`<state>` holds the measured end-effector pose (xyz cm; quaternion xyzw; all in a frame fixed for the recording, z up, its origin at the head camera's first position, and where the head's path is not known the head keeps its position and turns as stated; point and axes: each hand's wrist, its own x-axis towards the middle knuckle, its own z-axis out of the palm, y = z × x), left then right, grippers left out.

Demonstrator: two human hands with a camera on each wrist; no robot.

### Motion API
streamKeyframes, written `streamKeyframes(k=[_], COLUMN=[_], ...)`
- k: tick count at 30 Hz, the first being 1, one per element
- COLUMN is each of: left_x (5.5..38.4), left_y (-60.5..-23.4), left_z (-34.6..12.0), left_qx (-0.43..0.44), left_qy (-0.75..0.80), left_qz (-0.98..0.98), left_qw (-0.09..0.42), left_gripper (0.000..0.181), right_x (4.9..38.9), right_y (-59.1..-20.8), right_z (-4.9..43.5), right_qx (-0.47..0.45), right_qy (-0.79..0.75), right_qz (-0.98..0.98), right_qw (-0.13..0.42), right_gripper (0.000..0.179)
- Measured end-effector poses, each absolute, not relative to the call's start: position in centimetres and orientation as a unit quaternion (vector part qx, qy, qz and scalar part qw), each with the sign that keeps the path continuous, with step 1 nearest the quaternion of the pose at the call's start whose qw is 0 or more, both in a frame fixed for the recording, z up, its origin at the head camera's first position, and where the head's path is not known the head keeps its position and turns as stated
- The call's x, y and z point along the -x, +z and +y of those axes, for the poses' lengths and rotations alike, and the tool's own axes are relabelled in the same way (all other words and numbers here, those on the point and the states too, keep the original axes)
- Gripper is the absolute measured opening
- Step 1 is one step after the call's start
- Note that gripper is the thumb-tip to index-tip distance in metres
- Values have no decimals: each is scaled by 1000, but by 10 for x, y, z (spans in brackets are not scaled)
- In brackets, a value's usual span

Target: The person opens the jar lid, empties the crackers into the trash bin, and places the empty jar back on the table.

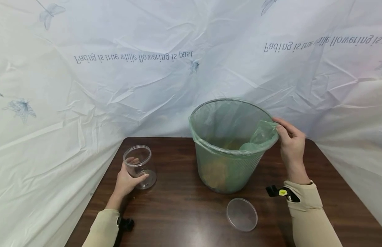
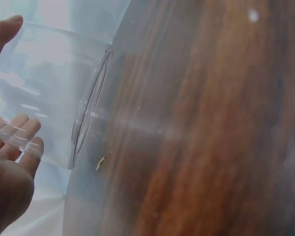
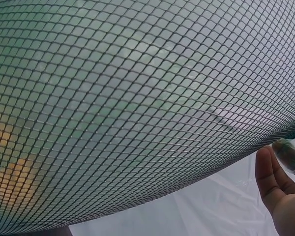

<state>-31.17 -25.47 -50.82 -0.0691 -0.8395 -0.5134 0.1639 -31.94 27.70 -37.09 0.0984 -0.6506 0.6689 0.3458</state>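
Note:
On the left of the table a clear plastic jar (image 1: 149, 168) stands upright, its round mouth uncovered. My left hand (image 1: 126, 180) holds it round the side, thumb on the near face and fingers behind, seen through the plastic. In the left wrist view the jar's base (image 2: 91, 105) is right at the tabletop. A mesh wastebasket (image 3: 137, 113) lined with a green plastic bag (image 1: 262, 132) is right of centre. At its right rim my right hand (image 1: 292, 145) pinches a gathered bit of the bag between thumb and fingers. Something orange-tan shows low through the mesh.
A round clear lid (image 1: 242, 214) lies flat on the dark wooden table (image 1: 178, 206), in front of the wastebasket. White plastic sheeting (image 1: 132, 92) with printed words hangs behind and at both sides. A small pale crumb (image 2: 101, 162) lies near the jar.

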Motion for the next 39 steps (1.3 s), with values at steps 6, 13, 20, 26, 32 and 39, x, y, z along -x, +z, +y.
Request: streamKeyframes(k=[6, 13, 20, 26, 32, 39], left_x=[310, 322, 314, 313, 312, 312], left_y=[-507, -531, -532, -531, -532, -533], left_z=[-252, -264, -266, -265, -265, -263], left_qx=[70, 60, 64, 58, 63, 62], left_qy=[-517, -490, -487, -472, -476, -516], left_qz=[-839, -854, -857, -866, -864, -843], left_qw=[156, 165, 155, 155, 153, 139], left_gripper=[90, 97, 98, 99, 100, 101], right_x=[321, 320, 320, 319, 318, 317], right_y=[-372, -372, -373, -373, -372, -371], right_z=[277, 277, 277, 278, 278, 278], right_qx=[-92, -91, -94, -79, -71, -65], right_qy=[658, 656, 660, 645, 635, 632], right_qz=[-659, -661, -655, -671, -683, -689], right_qw=[352, 353, 355, 357, 353, 347], right_gripper=[25, 27, 26, 26, 26, 27])
